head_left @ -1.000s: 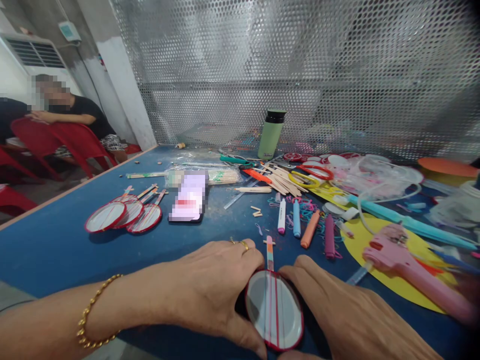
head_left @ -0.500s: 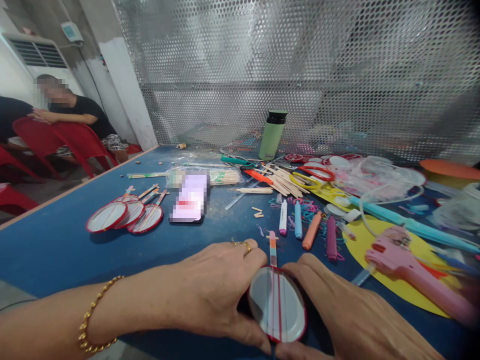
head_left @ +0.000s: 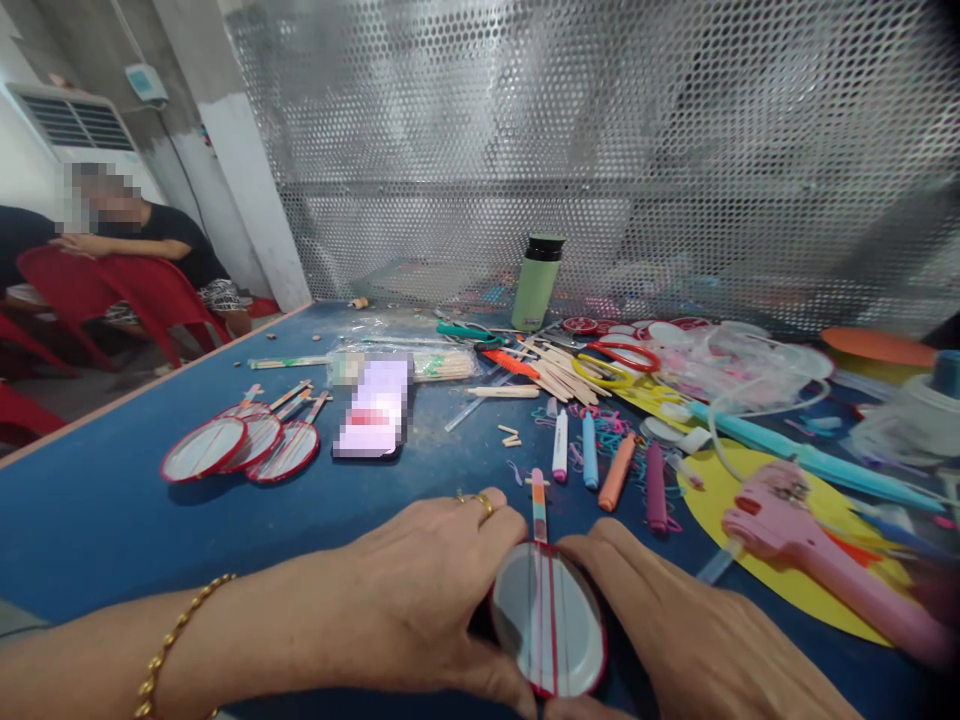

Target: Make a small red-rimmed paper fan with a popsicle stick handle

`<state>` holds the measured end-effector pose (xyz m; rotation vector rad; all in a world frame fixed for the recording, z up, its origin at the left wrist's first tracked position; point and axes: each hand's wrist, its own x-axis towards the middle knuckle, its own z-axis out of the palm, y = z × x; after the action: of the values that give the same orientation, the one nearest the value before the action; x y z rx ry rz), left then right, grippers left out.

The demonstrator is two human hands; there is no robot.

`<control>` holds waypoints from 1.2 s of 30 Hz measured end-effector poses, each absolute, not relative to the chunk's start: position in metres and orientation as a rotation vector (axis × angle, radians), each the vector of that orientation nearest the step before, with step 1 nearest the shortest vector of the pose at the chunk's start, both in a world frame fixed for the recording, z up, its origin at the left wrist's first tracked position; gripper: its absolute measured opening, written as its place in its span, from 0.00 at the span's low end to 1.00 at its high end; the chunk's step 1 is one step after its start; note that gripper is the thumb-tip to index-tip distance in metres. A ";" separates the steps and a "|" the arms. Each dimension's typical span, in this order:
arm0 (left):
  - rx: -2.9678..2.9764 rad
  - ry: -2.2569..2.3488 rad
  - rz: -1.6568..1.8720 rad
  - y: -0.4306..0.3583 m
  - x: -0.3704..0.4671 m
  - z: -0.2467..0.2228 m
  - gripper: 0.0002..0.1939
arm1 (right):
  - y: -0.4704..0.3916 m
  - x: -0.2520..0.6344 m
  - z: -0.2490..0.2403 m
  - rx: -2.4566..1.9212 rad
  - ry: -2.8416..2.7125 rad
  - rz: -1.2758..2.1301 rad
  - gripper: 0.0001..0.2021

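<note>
Between my hands lies a round, red-rimmed disc with a pale face, lengthwise strips across it and a coloured stick handle pointing away from me. My left hand, with a ring and a gold bracelet, curls round the disc's left edge. My right hand closes on its right edge, thumb at the near rim. Fingertips underneath are hidden. Several similar discs with stick handles overlap on the table at the left.
A phone lies mid-table. Several markers stand right of centre, near wooden sticks and scissors. A pink glue gun rests on yellow card. A green bottle stands before the perforated metal screen. A person sits far left.
The view has shifted slightly, so the table things sit a little lower and further left. Both hands keep their grip on the disc.
</note>
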<state>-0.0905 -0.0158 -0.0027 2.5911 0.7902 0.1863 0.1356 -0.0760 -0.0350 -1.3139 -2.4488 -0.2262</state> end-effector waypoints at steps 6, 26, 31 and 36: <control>2.448 0.823 0.276 -0.011 -0.090 -0.013 0.32 | -0.071 0.131 -0.033 -1.317 -2.369 -0.173 0.22; 1.652 0.744 0.433 0.005 -0.087 -0.024 0.13 | -0.062 0.131 -0.037 -1.302 -2.248 -0.406 0.23; 1.669 0.795 0.393 0.008 -0.086 -0.023 0.08 | -0.061 0.132 -0.043 -1.335 -2.270 -0.316 0.27; 1.690 0.798 0.392 0.010 -0.082 -0.021 0.06 | -0.058 0.131 -0.044 -1.406 -2.240 -0.261 0.30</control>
<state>-0.0823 0.0099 -0.0211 1.6904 0.7976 0.3917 0.1310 -0.0579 -0.0439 -1.4056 -2.2404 -0.2612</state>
